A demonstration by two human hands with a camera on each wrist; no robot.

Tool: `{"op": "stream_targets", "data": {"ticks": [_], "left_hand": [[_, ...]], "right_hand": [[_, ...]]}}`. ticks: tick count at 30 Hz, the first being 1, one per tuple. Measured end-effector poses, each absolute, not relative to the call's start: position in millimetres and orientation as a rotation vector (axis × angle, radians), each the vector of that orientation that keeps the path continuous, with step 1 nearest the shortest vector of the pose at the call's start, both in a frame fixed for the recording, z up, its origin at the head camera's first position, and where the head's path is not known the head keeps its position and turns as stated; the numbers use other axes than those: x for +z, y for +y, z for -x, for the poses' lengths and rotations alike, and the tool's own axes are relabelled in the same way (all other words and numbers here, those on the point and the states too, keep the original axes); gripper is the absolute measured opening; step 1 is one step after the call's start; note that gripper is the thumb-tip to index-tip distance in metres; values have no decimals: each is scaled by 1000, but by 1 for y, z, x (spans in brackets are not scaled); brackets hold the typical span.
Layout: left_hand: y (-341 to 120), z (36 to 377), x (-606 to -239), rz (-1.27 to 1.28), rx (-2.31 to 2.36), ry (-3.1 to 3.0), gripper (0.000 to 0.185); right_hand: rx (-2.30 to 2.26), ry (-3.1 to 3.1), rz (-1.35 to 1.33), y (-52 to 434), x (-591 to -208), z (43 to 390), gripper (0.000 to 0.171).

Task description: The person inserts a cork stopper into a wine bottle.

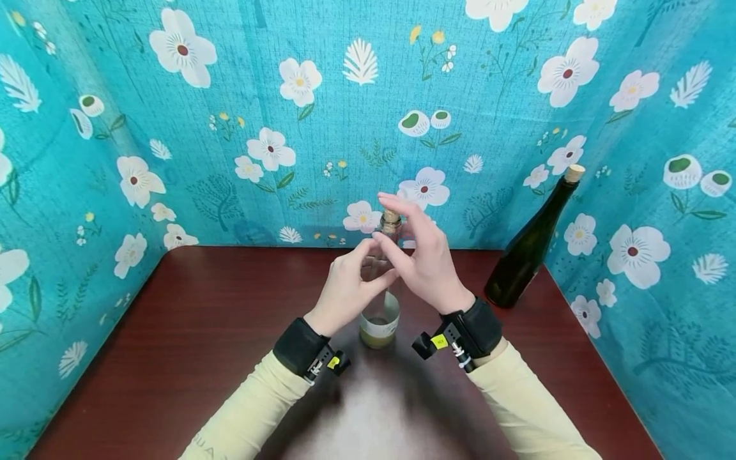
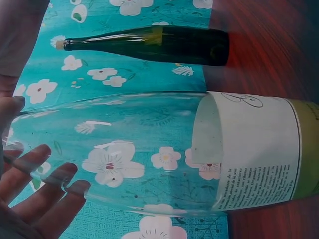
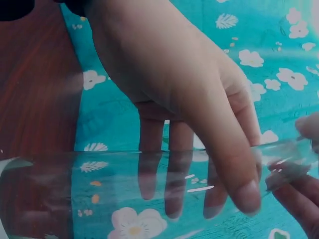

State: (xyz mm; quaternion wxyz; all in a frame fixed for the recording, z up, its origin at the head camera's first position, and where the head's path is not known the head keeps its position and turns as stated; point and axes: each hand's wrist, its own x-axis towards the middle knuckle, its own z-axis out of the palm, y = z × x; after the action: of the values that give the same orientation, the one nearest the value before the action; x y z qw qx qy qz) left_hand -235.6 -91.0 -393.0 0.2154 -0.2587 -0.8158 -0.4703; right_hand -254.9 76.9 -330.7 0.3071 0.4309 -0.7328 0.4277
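On the dark red worktop [image 1: 201, 332], I am steadying the corked clear glass bottle [image 1: 381, 319] with my loosely curled left hand [image 1: 345, 291], my open right hand [image 1: 425, 255] reaching its still-seated cork [image 1: 391, 218].

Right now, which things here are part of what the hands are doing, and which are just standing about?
In hand:
- clear bottle, upright on the table
- its cork
- left hand, fingers around the bottle's neck
- right hand, fingers by the cork

Standing about:
- dark green bottle, corked, at the right
- table
- flowered cloth behind
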Motion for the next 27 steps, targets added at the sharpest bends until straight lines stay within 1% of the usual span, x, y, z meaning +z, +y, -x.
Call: {"op": "stream_targets", "data": {"ticks": [7,16,18,20,23,25,27], "left_hand": [[-91,236,-394,722,-1325,-2254,39],[-90,237,-392,726,-1357,-2253,43],[-91,237,-393,732,-1369,-2266,43],[-94,237,-397,728,-1382,-2297,43],[-102,235,-408,715,-1429,-2358,46],[-106,234,-418,701,-1458,-2392,52],[-110,232,-429,690,-1469,-2412,59]], "right_hand": [[1289,-1885,-1139,74,-333,258,49],[1351,-1930,-1143,78,-327,257,51],[1367,-1961,-1142,80,-329,257,59],[1394,-2025,-1112,83,-335,257,71],[1477,-2157,-1051,92,-352,256,87],[1556,-2243,-1010,100,-367,256,87],[1624,-2312,-992,106,-382,255,81]]}}
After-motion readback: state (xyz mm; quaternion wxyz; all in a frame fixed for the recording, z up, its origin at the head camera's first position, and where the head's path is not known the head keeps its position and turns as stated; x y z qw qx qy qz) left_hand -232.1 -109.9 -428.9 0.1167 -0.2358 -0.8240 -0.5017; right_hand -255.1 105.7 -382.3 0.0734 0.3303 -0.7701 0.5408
